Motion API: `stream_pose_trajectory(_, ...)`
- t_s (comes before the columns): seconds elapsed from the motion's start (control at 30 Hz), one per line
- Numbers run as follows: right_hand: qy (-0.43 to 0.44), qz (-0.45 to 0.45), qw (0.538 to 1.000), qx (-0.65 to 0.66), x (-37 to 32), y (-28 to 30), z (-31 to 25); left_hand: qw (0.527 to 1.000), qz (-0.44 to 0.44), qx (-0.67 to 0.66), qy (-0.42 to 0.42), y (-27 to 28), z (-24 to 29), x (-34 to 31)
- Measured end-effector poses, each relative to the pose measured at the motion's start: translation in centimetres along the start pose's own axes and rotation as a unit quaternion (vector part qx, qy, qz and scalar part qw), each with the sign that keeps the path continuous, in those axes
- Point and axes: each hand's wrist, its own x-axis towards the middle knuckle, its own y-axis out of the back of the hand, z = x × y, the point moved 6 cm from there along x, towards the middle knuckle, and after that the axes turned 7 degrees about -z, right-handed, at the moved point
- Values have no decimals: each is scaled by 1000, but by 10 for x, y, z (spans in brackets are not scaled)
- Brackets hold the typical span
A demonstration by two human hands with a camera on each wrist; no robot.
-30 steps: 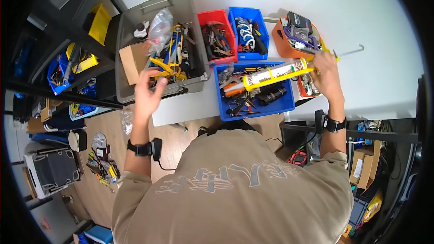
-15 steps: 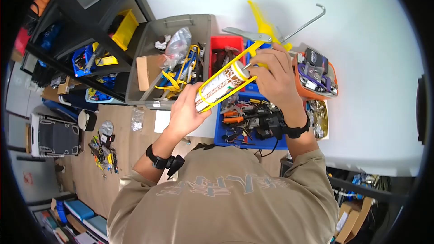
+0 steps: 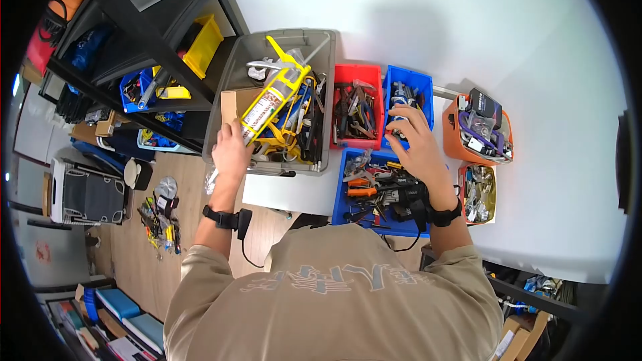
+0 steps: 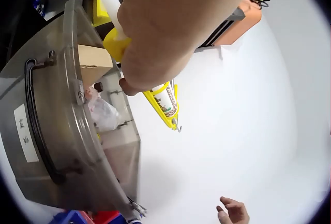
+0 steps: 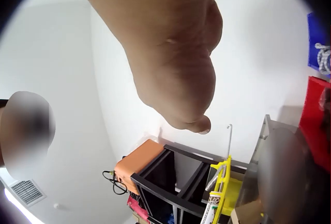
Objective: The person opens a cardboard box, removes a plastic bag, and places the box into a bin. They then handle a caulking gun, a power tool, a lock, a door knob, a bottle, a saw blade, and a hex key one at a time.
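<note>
The left hand (image 3: 231,154) grips the nozzle end of a yellow caulking gun (image 3: 289,77) with a printed white cartridge (image 3: 263,112), held over the grey bin (image 3: 328,60) at a slant. In the left wrist view, the left hand (image 4: 160,37) largely covers the grip, and the printed cartridge (image 4: 164,99) shows beyond it. The right hand (image 3: 418,144) holds nothing; its fingers are spread and slightly bent above the blue bins. The right wrist view shows the right hand (image 5: 176,63) from close up, with the gun (image 5: 222,188) apart from it.
Inside the grey bin are a cardboard box (image 3: 231,105) and several tools. Beside it stand a red bin (image 3: 338,142), a small blue bin (image 3: 428,77), a larger blue tray (image 3: 341,190) and an orange basket (image 3: 451,140). A dark shelf rack (image 3: 144,23) is at left.
The caulking gun has moved left over the grey bin in the left hand. The right hand has let go of it and moved away to the right and down.
</note>
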Motion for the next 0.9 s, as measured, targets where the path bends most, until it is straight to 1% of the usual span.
stream_pose_trajectory(0.07,-16,3,1000,-2,-4,-8,7,999,-49,23,3,-20,4,13)
stream_pose_trajectory(0.17,-46,6,999,-7,-4,-14,3,998,-64,11,-3,-54,5,30)
stream_pose_trajectory(0.27,-85,6,996,-16,-4,-16,-7,997,-81,-13,-7,-55,13,46)
stream_pose_trajectory(0.33,-115,2,993,-26,-4,-19,-12,997,-74,-21,-16,-59,14,57)
stream_pose_trajectory(0.53,-167,8,985,-48,-3,-29,-22,997,-72,-2,-33,-73,-10,82)
stream_pose_trajectory(0.6,-186,7,982,-42,-2,-35,-24,992,-118,-16,-35,-76,-20,76)
stream_pose_trajectory(0.63,-195,8,980,-38,-2,-39,-24,990,-126,33,-46,-72,-17,71)
stream_pose_trajectory(0.67,-204,8,978,-35,-2,-43,-24,990,-128,33,-50,-70,-14,69)
stream_pose_trajectory(0.8,-201,-21,979,-40,7,-53,-25,987,-157,-14,-34,-63,-18,73)
stream_pose_trajectory(0.87,-205,-37,977,-41,13,-56,-25,968,-233,-90,-16,-59,-26,80)
stream_pose_trajectory(0.9,-206,-39,977,-41,14,-57,-24,968,-235,-90,-15,-61,-29,78)
